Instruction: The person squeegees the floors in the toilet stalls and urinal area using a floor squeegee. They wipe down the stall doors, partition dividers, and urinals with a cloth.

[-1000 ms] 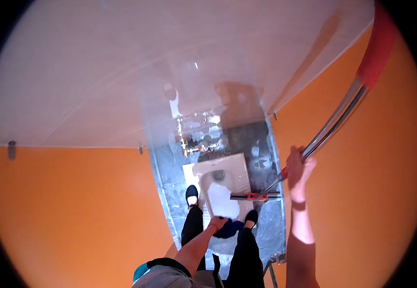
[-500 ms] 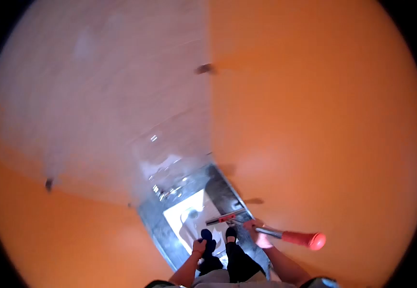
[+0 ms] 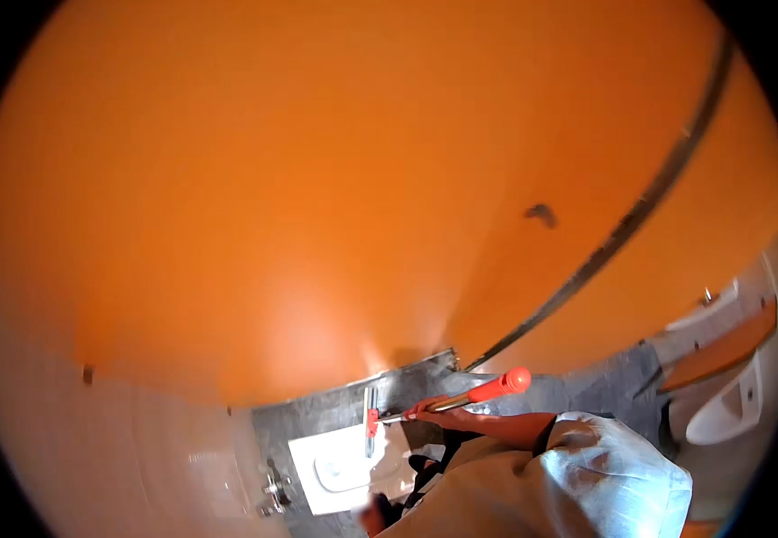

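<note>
Squeegee [image 3: 372, 422]: one, right hand [image 3: 434, 412]; cloth [image 3: 386, 508]: one, left hand [image 3: 372, 519].

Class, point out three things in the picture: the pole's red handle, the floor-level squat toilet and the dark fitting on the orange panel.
Red handle [image 3: 494, 388]: head view, middle of its length.
Squat toilet [image 3: 305, 463]: head view, white rim.
Dark fitting [image 3: 544, 215]: head view, its body.
</note>
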A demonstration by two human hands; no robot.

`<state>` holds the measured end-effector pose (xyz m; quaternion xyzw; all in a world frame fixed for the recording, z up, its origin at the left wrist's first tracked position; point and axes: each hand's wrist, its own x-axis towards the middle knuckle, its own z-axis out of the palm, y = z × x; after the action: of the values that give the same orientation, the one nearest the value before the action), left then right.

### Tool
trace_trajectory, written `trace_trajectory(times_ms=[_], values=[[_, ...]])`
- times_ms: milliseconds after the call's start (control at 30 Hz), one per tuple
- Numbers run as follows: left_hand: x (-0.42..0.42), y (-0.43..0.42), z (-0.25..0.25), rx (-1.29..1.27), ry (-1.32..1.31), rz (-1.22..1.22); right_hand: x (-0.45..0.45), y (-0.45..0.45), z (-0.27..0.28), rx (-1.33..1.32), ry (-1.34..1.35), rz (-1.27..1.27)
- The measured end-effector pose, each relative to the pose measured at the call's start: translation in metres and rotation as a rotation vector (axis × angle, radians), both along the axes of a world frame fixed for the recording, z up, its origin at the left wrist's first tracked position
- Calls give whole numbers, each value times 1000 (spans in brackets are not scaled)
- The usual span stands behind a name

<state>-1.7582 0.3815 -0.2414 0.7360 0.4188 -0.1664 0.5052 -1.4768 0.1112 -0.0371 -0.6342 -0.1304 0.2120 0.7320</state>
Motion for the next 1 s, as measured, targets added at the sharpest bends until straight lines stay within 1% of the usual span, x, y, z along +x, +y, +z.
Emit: trace_trajectory(times_ms=[33, 67, 133, 167, 233, 267, 300, 367, 400, 433, 467, 500, 533, 567, 600, 633, 667, 700, 733, 767, 800, 833, 867, 900, 933, 967, 1000], values=[[14, 2, 23, -20, -15, -29, 1, -18, 3, 9, -10, -68], [33, 2, 53, -46, -42, -69, -1, -31, 6, -51, 4, -83], [89, -24, 111, -56, -163, -164, -9, -89, -21, -128, 70, -114], [121, -44, 144, -71, -235, -212, -15, -108, -39, -221, 27, -214], [181, -85, 206, -113, -406, -307, -26, -135, -6, -311, 105, -303], [210, -101, 232, -148, -486, -354, -26, -139, -2, -291, 145, -370], [240, -129, 265, -171, -568, -408, -28, -157, 2, -346, 162, -392], [295, -195, 328, -220, -727, -526, -21, -181, 40, -305, 335, -499], [317, -240, 355, -211, -800, -537, -20, -202, 25, -330, 250, -517], [332, -275, 382, -226, -887, -631, -22, -216, 9, -364, 167, -536], [349, -307, 407, -311, -1066, -768, -23, -220, 17, -328, 169, -626], [363, -341, 426, -407, -1242, -896, -22, -227, 5, -609, 140, -673], [371, -379, 447, -489, -1411, -1004, -22, -237, -6, -679, -27, -724], [377, -411, 467, -585, -1581, -1102, -20, -243, -13, -676, -65, -798], [378, -439, 490, -584, -1676, -1243, -17, -245, -21, -637, -70, -882], [382, -476, 505, -591, -1945, -1257, -14, -250, -27, -605, -66, -966], [387, -500, 507, -628, -1991, -1266, -11, -255, -30, -588, -47, -1057], [391, -523, 500, -660, -2031, -1273, -18, -263, -16, -501, 47, -1104], [399, -538, 494, -587, -1973, -1291, -18, -268, 7, -420, 283, -1214], [409, -555, 490, -514, -1917, -1308, -23, -275, 39, -346, 130, -1370], [413, -566, 485, -421, -2116, -1259, -25, -280, 38, -308, 284, -1458], [415, -569, 486, -472, -2113, -1291, -27, -285, 39, -264, 437, -1537], [416, -569, 486, -459, -2146, -1272, -32, -289, 41, -258, 447, -1579], [417, -564, 487, -433, -2182, -1245, -38, -291, 44, -296, 409, -1748], [417, -563, 488, -435, -2160, -1246, -45, -296, 47, -332, 376, -1900], [417, -561, 486, -411, -2182, -1176, -52, -303, 47, -296, 460, -1967], [419, -559, 483, -373, -2191, -1188, -55, -316, 55, -263, 538, -2087]])
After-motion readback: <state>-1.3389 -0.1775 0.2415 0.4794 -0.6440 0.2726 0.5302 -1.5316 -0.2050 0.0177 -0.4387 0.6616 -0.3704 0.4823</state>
